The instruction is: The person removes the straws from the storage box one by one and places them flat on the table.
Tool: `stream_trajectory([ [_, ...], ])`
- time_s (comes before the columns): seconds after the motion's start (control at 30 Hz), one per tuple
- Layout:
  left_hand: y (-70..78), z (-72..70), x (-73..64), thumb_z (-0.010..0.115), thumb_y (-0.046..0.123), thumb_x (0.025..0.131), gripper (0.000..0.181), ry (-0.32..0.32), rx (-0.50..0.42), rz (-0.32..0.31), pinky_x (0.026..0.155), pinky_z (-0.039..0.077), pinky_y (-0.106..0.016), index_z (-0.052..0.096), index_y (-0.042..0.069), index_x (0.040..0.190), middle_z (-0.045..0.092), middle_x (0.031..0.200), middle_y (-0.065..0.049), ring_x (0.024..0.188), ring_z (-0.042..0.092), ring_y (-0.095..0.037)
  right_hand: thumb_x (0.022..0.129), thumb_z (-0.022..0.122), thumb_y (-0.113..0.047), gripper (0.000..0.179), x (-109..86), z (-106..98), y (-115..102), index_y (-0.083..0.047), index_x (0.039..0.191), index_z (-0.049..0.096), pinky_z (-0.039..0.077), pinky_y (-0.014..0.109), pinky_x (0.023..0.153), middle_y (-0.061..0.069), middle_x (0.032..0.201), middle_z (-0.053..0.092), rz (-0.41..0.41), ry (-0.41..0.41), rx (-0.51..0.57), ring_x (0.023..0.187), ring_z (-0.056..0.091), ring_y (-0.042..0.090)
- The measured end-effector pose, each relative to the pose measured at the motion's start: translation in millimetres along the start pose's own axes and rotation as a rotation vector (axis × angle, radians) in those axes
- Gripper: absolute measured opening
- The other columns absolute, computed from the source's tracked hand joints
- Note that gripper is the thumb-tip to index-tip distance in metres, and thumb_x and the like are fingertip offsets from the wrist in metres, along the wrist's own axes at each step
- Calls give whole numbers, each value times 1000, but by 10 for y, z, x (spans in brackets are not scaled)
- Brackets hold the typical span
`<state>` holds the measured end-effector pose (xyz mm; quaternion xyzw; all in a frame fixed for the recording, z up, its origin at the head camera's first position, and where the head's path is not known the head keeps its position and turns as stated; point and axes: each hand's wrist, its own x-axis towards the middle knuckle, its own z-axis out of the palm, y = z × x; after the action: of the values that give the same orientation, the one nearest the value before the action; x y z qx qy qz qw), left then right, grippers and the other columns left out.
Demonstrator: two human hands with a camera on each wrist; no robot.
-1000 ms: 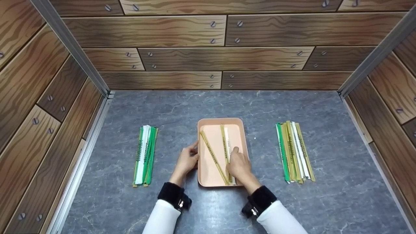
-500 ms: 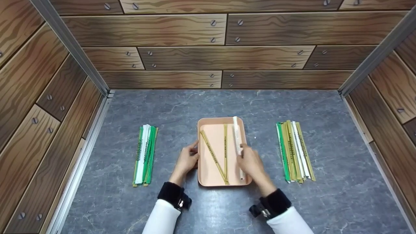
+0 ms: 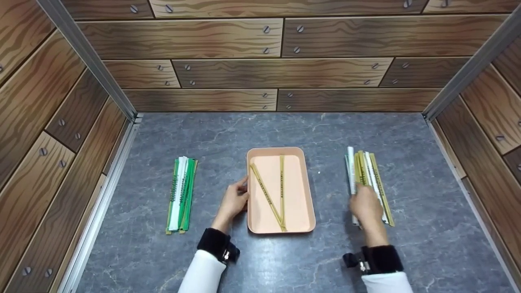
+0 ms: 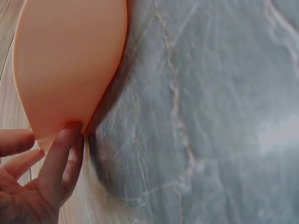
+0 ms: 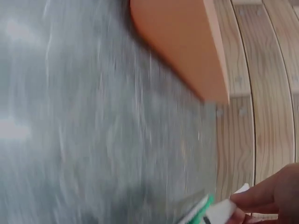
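Observation:
A pink tray (image 3: 300, 191) stands mid-table with two tan paper-wrapped straws (image 3: 282, 179) in it, their lower ends meeting in a V. My left hand (image 3: 234, 199) holds the tray's left side; in the left wrist view its fingertips (image 4: 72, 128) meet the tray's wall. Over the right-hand bunch of green, tan and white wrapped straws (image 3: 376, 173), my right hand (image 3: 367, 205) pinches a white wrapped straw (image 3: 351, 167). That straw lies along the bunch's left edge; whether it touches the bunch I cannot tell. The hand covers the bunch's lower part.
Another bunch of wrapped straws (image 3: 183, 195), green and white with tan ends, lies left of the tray. Wood-patterned walls (image 3: 276, 73) enclose the grey marbled tabletop (image 3: 228, 134) at the back and both sides.
My right hand has picked the white straw out of the tray and carried it right to the right-hand bunch. The left hand and tray stay put.

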<state>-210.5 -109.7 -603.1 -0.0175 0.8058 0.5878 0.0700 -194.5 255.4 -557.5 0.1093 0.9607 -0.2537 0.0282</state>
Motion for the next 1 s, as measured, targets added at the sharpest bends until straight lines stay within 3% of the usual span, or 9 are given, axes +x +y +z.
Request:
stream_trajectory([
  [0.2, 6, 2, -19, 53, -8, 89, 58, -7, -24, -35, 60, 57, -33, 47, 5, 146, 65, 105, -21, 86, 68, -28, 96, 42, -7, 50, 84, -175, 273, -4, 146, 43, 49, 60, 69, 37, 125, 51, 192, -97, -18, 104, 55, 54],
  [0.33, 13, 6, -24, 52, -7, 91, 57, -4, -19, -53, 60, 57, -33, 47, 6, 146, 63, 105, -19, 87, 67, -27, 95, 43, -4, 53, 142, -234, 410, -5, 148, 39, 48, 63, 75, 37, 130, 47, 252, -135, -33, 110, 52, 55],
  [0.53, 9, 5, -17, 53, -6, 92, 56, -7, -24, -48, 62, 57, -33, 46, 5, 146, 64, 104, -20, 88, 67, -28, 90, 49, -2, 41, 204, -254, 533, 2, 131, 52, 48, 59, 65, 36, 106, 57, 218, -143, -79, 95, 57, 54],
  [0.7, 13, -2, -16, 52, -6, 92, 56, -19, -44, -51, 62, 57, -34, 45, 5, 146, 64, 105, -22, 88, 67, -30, 100, 45, -14, 47, 231, -246, 548, -4, 145, 43, 48, 64, 71, 38, 126, 49, 206, -121, -95, 106, 52, 57],
  [0.87, 16, -9, -17, 53, -6, 91, 56, -16, -16, -22, 61, 56, -34, 46, 4, 146, 65, 103, -22, 87, 67, -31, 102, 47, -19, 44, 195, -188, 455, 1, 140, 48, 47, 63, 72, 36, 126, 50, 156, -19, -45, 105, 52, 55],
  [1.0, 13, -6, -22, 54, -6, 90, 56, -10, -2, -6, 61, 57, -34, 46, 3, 145, 66, 101, -22, 86, 67, -31, 97, 52, -13, 38, 136, -74, 287, 4, 130, 57, 47, 60, 72, 35, 116, 54, 50, 111, 1, 99, 55, 52],
])
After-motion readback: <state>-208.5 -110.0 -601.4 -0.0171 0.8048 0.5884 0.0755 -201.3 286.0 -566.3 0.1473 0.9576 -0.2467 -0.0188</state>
